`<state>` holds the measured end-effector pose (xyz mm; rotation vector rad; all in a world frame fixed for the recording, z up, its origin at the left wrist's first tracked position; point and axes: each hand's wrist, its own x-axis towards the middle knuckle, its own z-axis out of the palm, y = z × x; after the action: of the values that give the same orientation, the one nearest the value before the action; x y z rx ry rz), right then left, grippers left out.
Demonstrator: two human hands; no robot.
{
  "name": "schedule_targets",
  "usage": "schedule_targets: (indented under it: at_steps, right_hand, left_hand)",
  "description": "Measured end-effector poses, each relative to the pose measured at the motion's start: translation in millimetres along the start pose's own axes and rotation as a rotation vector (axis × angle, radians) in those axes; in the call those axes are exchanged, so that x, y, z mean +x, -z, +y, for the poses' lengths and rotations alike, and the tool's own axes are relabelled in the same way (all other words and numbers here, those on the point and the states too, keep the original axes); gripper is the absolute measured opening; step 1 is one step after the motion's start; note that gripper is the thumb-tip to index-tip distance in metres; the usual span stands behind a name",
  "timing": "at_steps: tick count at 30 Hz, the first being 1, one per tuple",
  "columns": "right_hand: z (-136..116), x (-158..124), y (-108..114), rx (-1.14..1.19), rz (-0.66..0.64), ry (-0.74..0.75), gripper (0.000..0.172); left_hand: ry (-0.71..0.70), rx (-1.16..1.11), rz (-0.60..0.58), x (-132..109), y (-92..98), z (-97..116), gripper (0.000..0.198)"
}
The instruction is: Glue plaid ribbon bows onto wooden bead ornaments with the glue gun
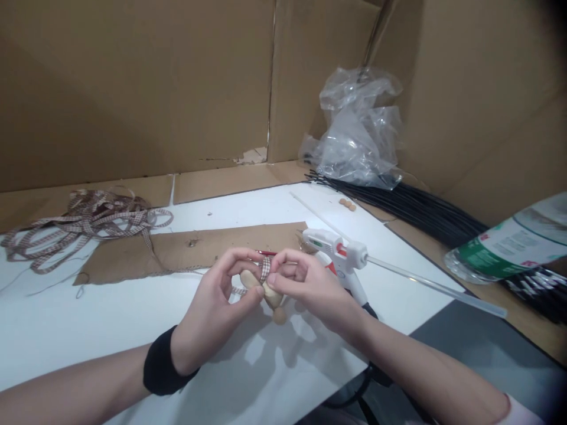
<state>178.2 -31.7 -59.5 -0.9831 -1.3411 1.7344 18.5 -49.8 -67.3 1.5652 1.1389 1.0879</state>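
Note:
Both my hands meet over the white table, closed around a small beige piece [272, 296] with rounded lobes and a tan ball [279, 316] at its lower end. What it is made of or represents I cannot make out. My left hand [215, 304] pinches its left side between thumb and fingers. A brown-and-white checked ribbon [266, 268] stands up at the piece's top, and my right hand [312, 289] pinches it there, thumb pressed near the piece. More of the ribbon trails off behind my left fingers. My fingers partly hide the piece.
A white glue gun [328, 243] with a long clear glue stick [434, 284] lies just right of my hands. Behind them is a cardboard strip [177, 245]; heaped ribbon [95, 221] lies left. Tan discs [348, 204], black rods [434, 208], a plastic bag [361, 136] and a labelled plastic package [509, 245] are right.

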Motion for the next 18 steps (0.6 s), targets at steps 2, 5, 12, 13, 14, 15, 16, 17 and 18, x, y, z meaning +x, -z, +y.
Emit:
schedule_targets:
  at_steps: [2,5,12,13,14,15,16,17,18]
  right_hand:
    - [-0.7,1.7,-0.8,0.019,0.002,0.003,0.012]
    - [-1.9,3.3,-2.2,0.010,0.020,0.014,0.014]
    - [2.9,3.5,-7.5,-0.099,0.138,0.104,0.013]
    - [3.8,3.7,-8.0,-0.109,0.151,0.088,0.013]
    - [4.3,4.0,-8.4,-0.119,0.162,0.067,0.012]
    - [4.5,4.2,-8.6,-0.132,0.167,0.045,0.011]
    - [4.2,4.2,-8.6,-0.147,0.163,0.023,0.010]
    - [3.6,4.2,-8.6,-0.165,0.151,0.004,0.008]
    - [2.9,4.0,-8.4,-0.186,0.133,-0.007,0.006]
  left_hand:
    - [0.012,-0.021,0.001,-0.4,0.5,0.0,0.029]
    - [0.083,-0.076,0.006,-1.0,1.4,1.6,0.034]
    - [0.241,-0.127,0.066,3.8,-1.7,6.7,0.037]
    - [0.247,-0.125,0.061,4.1,-2.2,6.8,0.038]
    - [0.246,-0.120,0.054,4.1,-2.4,6.6,0.038]
    - [0.240,-0.112,0.047,3.8,-2.6,6.3,0.039]
    - [0.230,-0.101,0.048,3.2,-2.7,5.9,0.040]
    - [0.218,-0.091,0.054,2.4,-2.8,5.5,0.040]
    - [0.207,-0.083,0.062,1.6,-3.0,5.2,0.039]
